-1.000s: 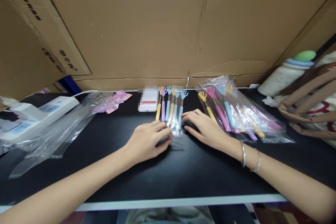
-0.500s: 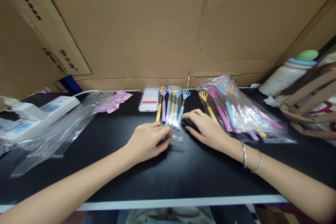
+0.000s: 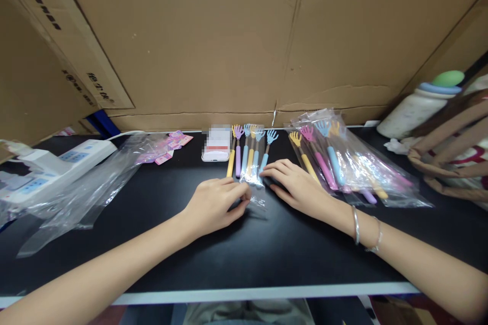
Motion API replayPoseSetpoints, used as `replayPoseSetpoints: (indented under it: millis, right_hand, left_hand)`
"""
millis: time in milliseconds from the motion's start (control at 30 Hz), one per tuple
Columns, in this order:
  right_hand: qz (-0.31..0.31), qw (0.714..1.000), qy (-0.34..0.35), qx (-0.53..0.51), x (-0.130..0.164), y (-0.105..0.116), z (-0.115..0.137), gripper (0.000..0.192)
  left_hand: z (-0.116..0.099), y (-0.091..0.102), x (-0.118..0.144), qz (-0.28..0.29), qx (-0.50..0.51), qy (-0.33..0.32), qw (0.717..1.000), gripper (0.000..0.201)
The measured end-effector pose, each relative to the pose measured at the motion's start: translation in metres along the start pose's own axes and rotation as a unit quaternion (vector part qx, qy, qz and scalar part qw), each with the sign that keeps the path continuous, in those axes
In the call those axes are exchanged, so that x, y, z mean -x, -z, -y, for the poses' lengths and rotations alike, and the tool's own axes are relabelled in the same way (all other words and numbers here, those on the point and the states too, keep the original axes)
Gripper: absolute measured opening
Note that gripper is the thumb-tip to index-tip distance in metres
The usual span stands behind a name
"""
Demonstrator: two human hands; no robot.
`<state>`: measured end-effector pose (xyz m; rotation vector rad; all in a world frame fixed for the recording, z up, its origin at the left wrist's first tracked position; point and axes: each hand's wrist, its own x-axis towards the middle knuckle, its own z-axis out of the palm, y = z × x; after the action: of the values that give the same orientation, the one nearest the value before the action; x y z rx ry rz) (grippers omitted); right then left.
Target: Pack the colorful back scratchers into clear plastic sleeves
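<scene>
Slightly farther from the person than before, the clear bag (image 3: 254,183) of hand-shaped back scratchers (image 3: 249,150) lay mid-table (image 3: 190,259). Left hand (image 3: 213,204) pinched the bag's open end in a narrow grip; right hand (image 3: 295,183) rested palm-down, fingers spread, pressing its edge beside the packed bags (image 3: 343,162).

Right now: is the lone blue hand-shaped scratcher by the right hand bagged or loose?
Loose. The blue scratcher lies bare on the black table, beside the clear bag, under the right hand's fingertips.
</scene>
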<state>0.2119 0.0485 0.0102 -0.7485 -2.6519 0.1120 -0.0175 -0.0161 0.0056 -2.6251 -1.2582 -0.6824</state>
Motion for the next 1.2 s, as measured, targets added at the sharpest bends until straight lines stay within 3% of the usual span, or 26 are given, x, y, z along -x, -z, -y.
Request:
replayPoseSetpoints:
  millis: [533, 800, 1200]
  right_hand:
    - [-0.007, 1.000, -0.012, -0.003, 0.0001, -0.0009, -0.0013, 0.026]
    - [0.022, 0.998, -0.035, 0.054, 0.0002, 0.0038, -0.0005, 0.020]
    - [0.003, 0.980, -0.117, 0.162, 0.0042, 0.0050, -0.0026, 0.008]
  left_hand:
    - [-0.0016, 0.0012, -0.0002, -0.019, -0.001, -0.006, 1.000, 0.008]
    - [0.0001, 0.0002, 0.0010, -0.012, 0.004, -0.003, 1.000, 0.007]
    - [-0.0010, -0.0007, 0.0000, 0.011, -0.009, -0.034, 0.999, 0.005]
